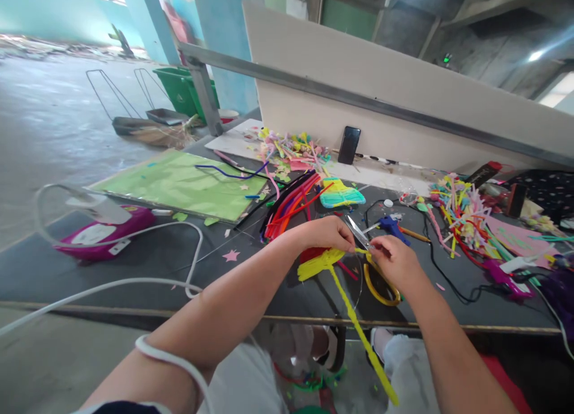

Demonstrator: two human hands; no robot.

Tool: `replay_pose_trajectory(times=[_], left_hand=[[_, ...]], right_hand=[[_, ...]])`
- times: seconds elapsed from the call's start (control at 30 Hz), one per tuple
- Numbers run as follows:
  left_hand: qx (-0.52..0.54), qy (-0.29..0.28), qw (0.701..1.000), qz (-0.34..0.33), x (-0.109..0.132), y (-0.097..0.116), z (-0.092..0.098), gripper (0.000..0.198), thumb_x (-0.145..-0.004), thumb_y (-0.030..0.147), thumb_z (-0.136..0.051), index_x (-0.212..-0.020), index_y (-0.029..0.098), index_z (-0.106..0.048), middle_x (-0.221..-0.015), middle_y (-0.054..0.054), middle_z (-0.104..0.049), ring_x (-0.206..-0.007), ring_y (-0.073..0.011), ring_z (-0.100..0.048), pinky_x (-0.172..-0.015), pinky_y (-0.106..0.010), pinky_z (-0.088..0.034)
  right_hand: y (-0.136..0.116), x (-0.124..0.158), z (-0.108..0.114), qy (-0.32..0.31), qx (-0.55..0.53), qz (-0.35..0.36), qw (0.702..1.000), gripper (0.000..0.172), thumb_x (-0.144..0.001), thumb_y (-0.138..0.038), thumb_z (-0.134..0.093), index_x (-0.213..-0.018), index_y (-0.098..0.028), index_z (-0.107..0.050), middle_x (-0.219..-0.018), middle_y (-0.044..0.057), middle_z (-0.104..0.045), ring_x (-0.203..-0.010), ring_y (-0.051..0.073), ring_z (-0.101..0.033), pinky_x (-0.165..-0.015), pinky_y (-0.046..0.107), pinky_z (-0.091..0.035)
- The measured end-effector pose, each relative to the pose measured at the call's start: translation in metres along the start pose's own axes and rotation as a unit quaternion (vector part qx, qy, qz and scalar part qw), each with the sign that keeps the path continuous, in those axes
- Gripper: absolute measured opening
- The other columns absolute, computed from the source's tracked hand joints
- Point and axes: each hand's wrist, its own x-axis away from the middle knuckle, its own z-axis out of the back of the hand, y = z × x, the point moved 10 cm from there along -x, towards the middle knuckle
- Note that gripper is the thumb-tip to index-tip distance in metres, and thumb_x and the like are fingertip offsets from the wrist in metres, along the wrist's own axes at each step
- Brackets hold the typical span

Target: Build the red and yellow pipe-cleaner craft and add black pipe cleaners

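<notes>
My left hand (334, 233) pinches a bright yellow pipe-cleaner piece (320, 264) near the table's front edge. Its flat, bundled head lies under my fingers, and a long fuzzy stem (359, 324) slants down past the edge over my lap. Close beside it, my right hand (394, 259) is closed round a pair of scissors (357, 230). The silver blades point up and left, and a yellow handle loop (381, 287) shows below the hand. A short yellow strand runs between the two hands. Whether the blades touch it I cannot tell.
Red, orange and purple pipe cleaners (291, 204) lie behind my left hand, beside a yellow-and-blue piece (341, 194). A blue glue gun (392, 227) sits beyond my right hand. A white cable (134, 282) crosses my left arm. A phone (349, 145) leans on the back board.
</notes>
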Motion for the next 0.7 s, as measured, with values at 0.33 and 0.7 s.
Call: replay_pose_trajectory(times=[0.33,0.7], left_hand=[[0.141,0.086,0.986,0.04,0.009,-0.017,0.034,0.028,-0.061,0.033,-0.073,-0.08,0.014,-0.075,-0.068,-0.001,-0.067,-0.061,-0.0113,-0.053,-0.059,-0.022,-0.038],[0.238,0.129,0.962,0.038,0.011,-0.021,0.043,0.022,-0.057,0.028,-0.077,-0.073,0.014,-0.074,-0.068,-0.003,-0.068,-0.062,-0.0117,-0.056,-0.063,-0.023,-0.042]], right_hand=[[0.028,0.031,-0.025,-0.116,0.134,-0.121,0.977,0.041,-0.08,-0.024,-0.055,-0.12,-0.018,-0.048,-0.109,0.012,-0.052,-0.091,0.024,-0.057,-0.078,0.032,-0.041],[0.049,0.023,-0.03,-0.145,0.115,-0.139,0.973,0.051,-0.072,-0.025,-0.059,-0.123,-0.025,-0.049,-0.099,0.01,-0.062,-0.091,0.025,-0.06,-0.077,0.033,-0.04]])
